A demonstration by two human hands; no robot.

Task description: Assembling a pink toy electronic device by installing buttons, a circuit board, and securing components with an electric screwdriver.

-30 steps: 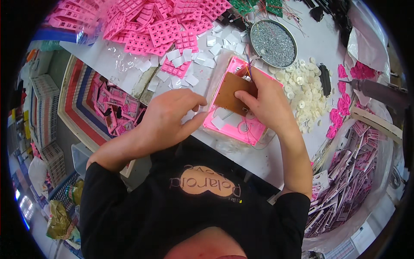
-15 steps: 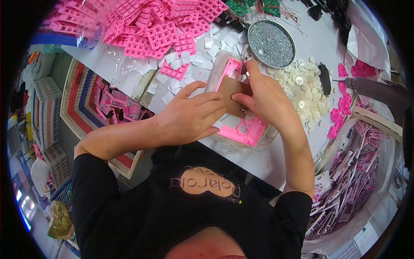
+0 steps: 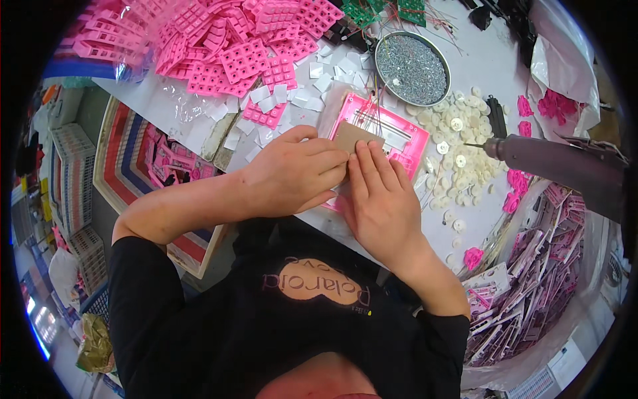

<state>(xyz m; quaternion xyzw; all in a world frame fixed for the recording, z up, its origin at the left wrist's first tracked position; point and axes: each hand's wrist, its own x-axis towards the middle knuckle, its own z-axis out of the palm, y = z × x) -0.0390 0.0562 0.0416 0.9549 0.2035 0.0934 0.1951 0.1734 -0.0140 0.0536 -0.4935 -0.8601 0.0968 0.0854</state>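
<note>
A flat pink plastic housing (image 3: 413, 147) lies at a slant before me, with thin wires and metal rods showing in its far part. On it rests a small brown board (image 3: 357, 135). My left hand (image 3: 292, 174) comes from the left, its fingers bent and closed on the board's near-left edge; the thumb sits lower, beside the housing. Flat over the board's near edge lie the stretched fingers of my right hand (image 3: 385, 206), their tips close to my left fingertips. Both hands hide the near part of the housing.
Pink keypads (image 3: 246, 60) are heaped at far left, near white paper squares (image 3: 322, 81). A round metal tin (image 3: 444, 73) of screws stands beyond white plastic discs (image 3: 458, 126). An electric screwdriver (image 3: 551, 154) juts in from the right, above a bag of pink-and-white parts (image 3: 525, 292).
My right hand has moved nearer and turned, from gripping the board's right side to lying flat on its near edge. The board now sits slightly farther left. My left hand has barely shifted.
</note>
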